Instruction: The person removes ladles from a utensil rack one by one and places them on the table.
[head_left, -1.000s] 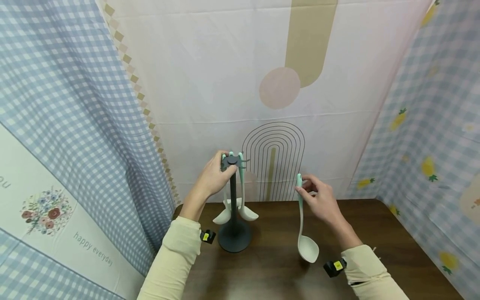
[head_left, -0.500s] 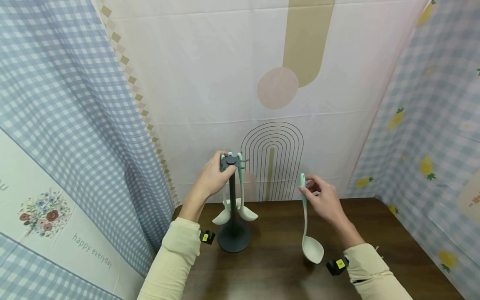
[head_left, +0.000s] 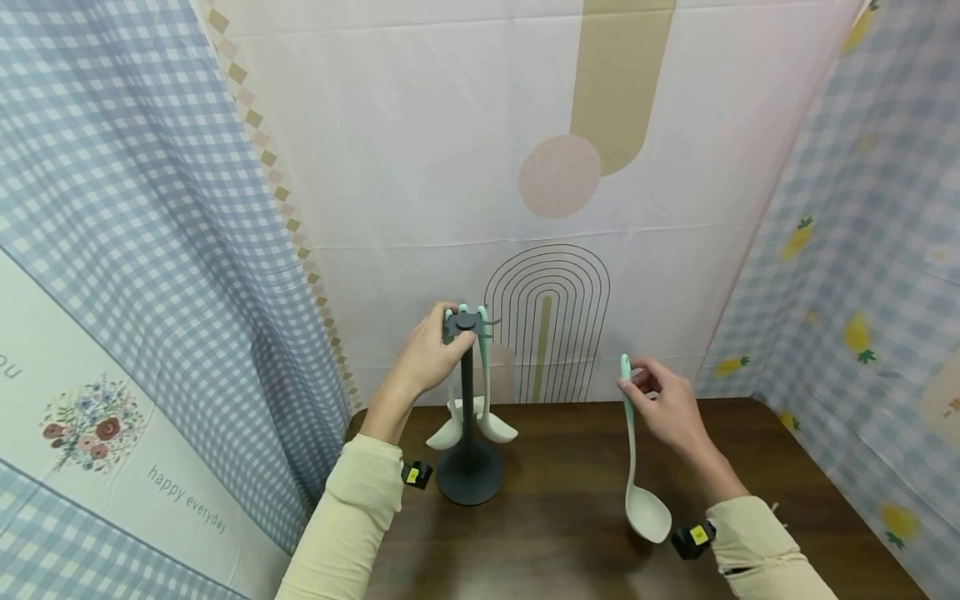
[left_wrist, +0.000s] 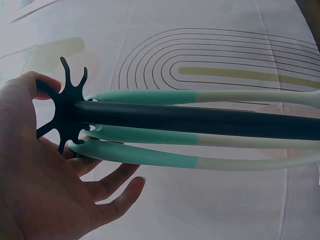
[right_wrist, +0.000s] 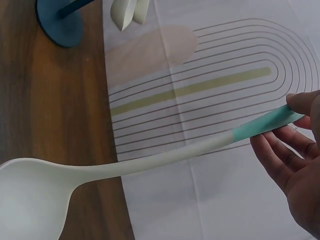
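My right hand [head_left: 667, 407] pinches the mint-green handle end of a ladle [head_left: 649, 515] between thumb and fingers. The ladle hangs with its off-white bowl low over the wooden table; its pale shaft stretches across the right wrist view. On the left, my left hand [head_left: 431, 354] holds the hooked top of a dark utensil stand [head_left: 469, 482], thumb on the near side and fingers behind. Three mint-handled utensils [left_wrist: 145, 153] hang from the hooks, their off-white heads down around the post. In the left wrist view some hooks have nothing on them.
The brown wooden table [head_left: 555, 533] ends at a white printed cloth [head_left: 420, 167] hung behind it. A blue checked curtain [head_left: 172, 208] closes the left side, and a pineapple-print one [head_left: 862, 275] the right. Black wrist cameras sit on both sleeves.
My right hand has carried the ladle to the right and slightly toward me, farther from the stand. The left hand keeps its hold on the stand's top.
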